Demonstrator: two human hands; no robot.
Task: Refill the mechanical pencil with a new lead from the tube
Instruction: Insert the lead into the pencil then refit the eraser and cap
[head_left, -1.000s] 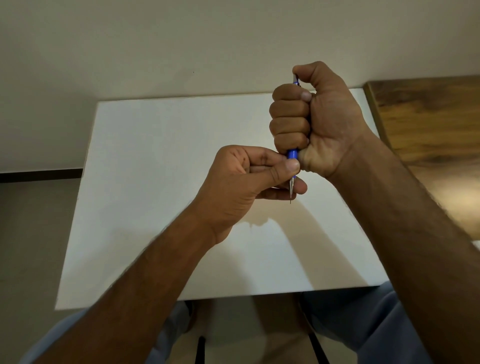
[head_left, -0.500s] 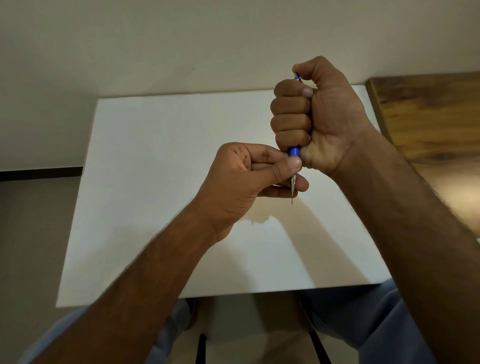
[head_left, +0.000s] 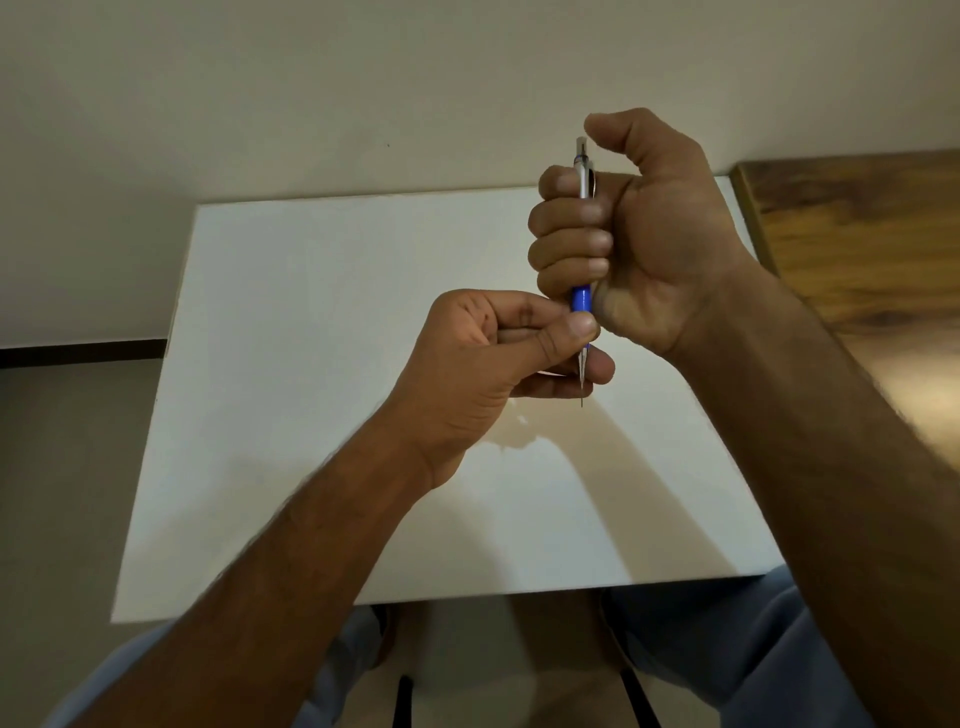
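While gripped upright by right hand (head_left: 639, 244), mechanical pencil (head_left: 581, 299) tip-down.

Perhaps a home room: white table (head_left: 311, 364), wooden furniture (head_left: 857, 234).

I saw my right hand (head_left: 644, 234) fisted around the upright mechanical pencil (head_left: 583, 249), my left hand (head_left: 498, 364) pinching its tip, above the white table (head_left: 311, 389).

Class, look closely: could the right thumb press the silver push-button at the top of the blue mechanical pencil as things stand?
Probably yes. The right hand fists the blue mechanical pencil upright, its thumb raised just beside the exposed silver push-button; nothing covers it.
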